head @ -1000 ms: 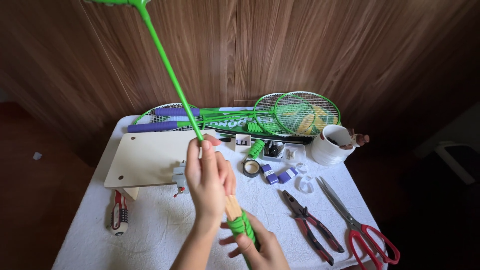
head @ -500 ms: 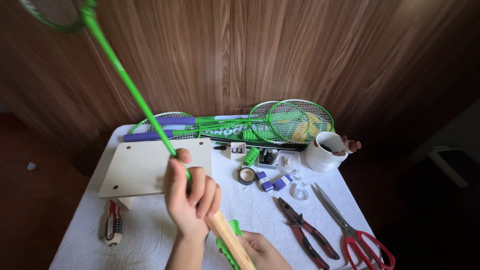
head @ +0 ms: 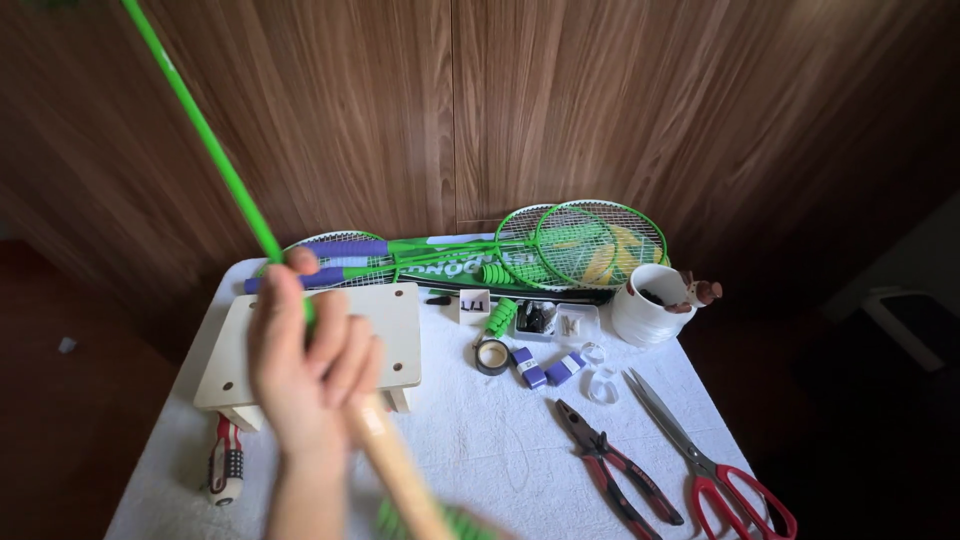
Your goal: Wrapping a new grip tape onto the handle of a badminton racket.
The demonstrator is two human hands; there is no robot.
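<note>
One hand dominates the view: the left hand (head: 305, 375) is wrapped shut around a green badminton racket (head: 205, 135) right where the thin shaft meets the bare wooden handle (head: 395, 470), fingers curled over the joint and the shaft slanting up and away to the upper left, its head out of frame. Down at the bottom edge a loose coil of green grip tape (head: 440, 520) hangs about the butt of the handle, and that's where the right hand would be, but it's cut off by the frame, so I can't tell how it's closed or what it grips. For doing this well, I'd judge the key is that high hold: steady the racket at the cone so the bare wood doesn't twist, keep the tape taut and angled so each turn overlaps evenly, and keep the long shaft clear of the wood-panel wall (head: 600, 110). Below, on the white tabletop (head: 480, 450), there's a pale wooden stool-like board (head: 385, 335) just beneath the hand, red-handled pliers (head: 620, 470) and red scissors (head: 710, 470) to the right, small purple grip rolls (head: 545, 367), a tape ring (head: 491, 355), a white cup (head: 645, 305), and spare green rackets (head: 590, 245) lying at the back.
</note>
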